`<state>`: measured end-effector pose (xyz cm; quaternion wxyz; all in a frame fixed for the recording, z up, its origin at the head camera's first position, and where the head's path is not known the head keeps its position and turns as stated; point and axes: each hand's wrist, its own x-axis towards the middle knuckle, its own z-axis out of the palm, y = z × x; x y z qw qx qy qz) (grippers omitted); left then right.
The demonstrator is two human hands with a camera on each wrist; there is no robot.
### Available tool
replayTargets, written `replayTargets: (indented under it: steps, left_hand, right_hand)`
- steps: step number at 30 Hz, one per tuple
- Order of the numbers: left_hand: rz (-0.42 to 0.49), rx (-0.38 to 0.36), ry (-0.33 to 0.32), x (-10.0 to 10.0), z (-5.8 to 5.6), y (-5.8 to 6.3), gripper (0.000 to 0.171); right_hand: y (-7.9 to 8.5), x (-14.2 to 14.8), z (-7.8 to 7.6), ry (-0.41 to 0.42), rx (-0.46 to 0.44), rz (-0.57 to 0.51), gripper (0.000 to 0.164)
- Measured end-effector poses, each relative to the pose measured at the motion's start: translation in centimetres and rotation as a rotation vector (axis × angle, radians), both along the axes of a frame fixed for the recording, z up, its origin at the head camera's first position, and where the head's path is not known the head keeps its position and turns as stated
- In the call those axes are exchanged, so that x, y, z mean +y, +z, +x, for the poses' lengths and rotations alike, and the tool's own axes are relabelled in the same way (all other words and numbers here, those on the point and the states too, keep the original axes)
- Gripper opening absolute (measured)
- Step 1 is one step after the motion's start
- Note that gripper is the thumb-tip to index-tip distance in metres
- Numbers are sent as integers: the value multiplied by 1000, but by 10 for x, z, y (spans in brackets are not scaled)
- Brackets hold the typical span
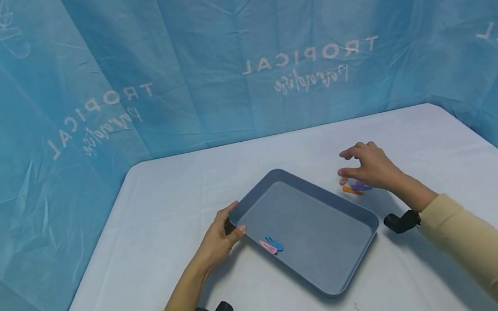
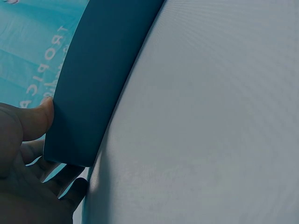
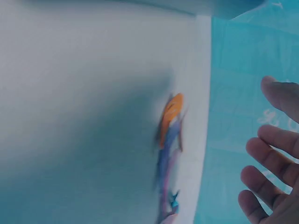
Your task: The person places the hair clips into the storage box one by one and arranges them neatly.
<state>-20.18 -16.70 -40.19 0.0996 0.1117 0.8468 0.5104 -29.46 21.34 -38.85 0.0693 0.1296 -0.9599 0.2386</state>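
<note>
My left hand grips the left corner of a grey-blue rectangular tray, thumb at the rim and fingers round the outer wall. In the left wrist view the tray wall stands between thumb and fingers. A pink hair clip and a blue hair clip lie inside, near the tray's near-left side. Over a small pile of hair clips right of the tray, my right hand hovers with its fingers spread and nothing between them. An orange clip and a purple clip show in that pile.
A white cloth covers the table. Blue printed curtains hang behind and at both sides. Black wrist cameras sit on both arms, the right one close to the tray's right corner.
</note>
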Motion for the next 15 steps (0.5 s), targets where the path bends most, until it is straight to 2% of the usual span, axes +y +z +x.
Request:
replayTargets:
  steps: [2, 7, 10, 15]
  left_hand:
    - [7, -10, 1, 2, 6, 10, 63]
    - [-15, 5, -1, 4, 10, 16, 62]
    - [-6, -3, 0, 3, 6, 10, 63]
    - [-9, 6, 2, -3, -7, -13, 65]
  right_hand:
    - [-4, 1, -3, -23, -4, 16, 52]
    - [-14, 1, -7, -68, -25, 55, 53]
    - [-19, 1, -9, -83, -25, 76, 54]
    - [-23, 1, -10, -102, -45, 114, 58]
